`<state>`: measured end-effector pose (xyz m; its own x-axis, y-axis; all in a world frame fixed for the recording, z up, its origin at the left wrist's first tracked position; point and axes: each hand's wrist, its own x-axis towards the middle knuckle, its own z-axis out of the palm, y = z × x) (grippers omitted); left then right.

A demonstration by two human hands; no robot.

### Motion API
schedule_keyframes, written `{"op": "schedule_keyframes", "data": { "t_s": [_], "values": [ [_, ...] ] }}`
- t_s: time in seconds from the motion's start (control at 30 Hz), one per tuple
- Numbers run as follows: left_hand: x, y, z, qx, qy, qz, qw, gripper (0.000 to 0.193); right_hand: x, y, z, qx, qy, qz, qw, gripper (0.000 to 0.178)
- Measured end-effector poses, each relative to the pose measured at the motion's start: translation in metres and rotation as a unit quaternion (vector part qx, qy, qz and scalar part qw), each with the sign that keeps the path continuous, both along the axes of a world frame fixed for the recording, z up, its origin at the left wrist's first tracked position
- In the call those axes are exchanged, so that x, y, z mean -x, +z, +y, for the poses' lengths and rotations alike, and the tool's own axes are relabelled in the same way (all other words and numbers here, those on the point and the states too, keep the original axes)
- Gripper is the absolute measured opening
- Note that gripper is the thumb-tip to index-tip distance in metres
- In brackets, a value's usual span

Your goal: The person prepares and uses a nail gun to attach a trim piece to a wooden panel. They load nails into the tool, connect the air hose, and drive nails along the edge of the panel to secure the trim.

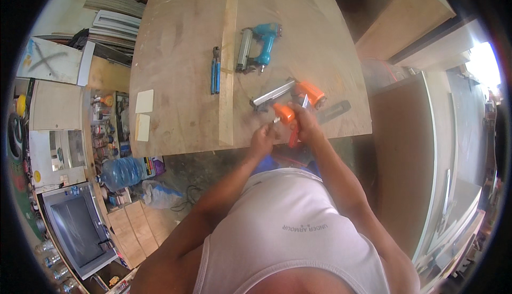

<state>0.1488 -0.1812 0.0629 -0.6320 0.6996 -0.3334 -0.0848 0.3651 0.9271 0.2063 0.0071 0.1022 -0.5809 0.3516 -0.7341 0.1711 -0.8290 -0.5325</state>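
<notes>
Apparently, the orange nail gun (311, 93) is grasped by the right hand (308, 125) near the edge of the table (181, 70). At its metal fitting (276, 119) the left hand (263, 138) is placed; whether pinched cannot be told. The fitting is seemingly being tended; steady bracing would next be needed.

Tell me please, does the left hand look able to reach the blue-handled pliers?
Probably yes: the blue-handled pliers lie uncovered, with only a wooden strip between them and the left hand. But this hand is at the orange tool, so it would likely need to leave it first.
</notes>
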Motion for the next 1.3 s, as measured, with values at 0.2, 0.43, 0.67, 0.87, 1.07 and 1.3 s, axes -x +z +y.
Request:
{"op": "schedule_keyframes", "data": {
  "t_s": [0.2, 0.43, 0.67, 0.87, 1.07, 1.3],
  "values": [
    [-0.024, -0.012, -0.037, 0.024, 0.008, -0.01, 1.0, 0.028, 0.029, 0.03, 0.017, 0.065, -0.103, 0.034, 0.992, 0.018],
    [0.025, 0.01, -0.011, -0.052, 0.071, 0.067, 0.994, 0.032, 0.035, 0.037, 0.0, 0.042, -0.12, 0.029, 0.991, 0.021],
    [0.044, 0.043, 0.011, -0.081, 0.095, -0.019, 0.992, 0.033, 0.036, 0.031, -0.013, 0.057, -0.132, 0.048, 0.988, 0.022],
    [0.041, 0.03, 0.022, -0.085, 0.132, 0.016, 0.987, 0.04, 0.025, 0.005, -0.03, 0.037, -0.116, 0.069, 0.99, 0.024],
    [0.046, 0.034, 0.009, -0.108, 0.06, 0.008, 0.992, 0.044, 0.019, -0.005, -0.029, 0.012, -0.094, 0.067, 0.993, 0.025],
    [0.055, 0.058, 0.017, -0.073, -0.062, 0.257, 0.962, 0.031, 0.011, -0.002, -0.015, 0.037, -0.071, 0.056, 0.995, 0.025]
  ]
}}
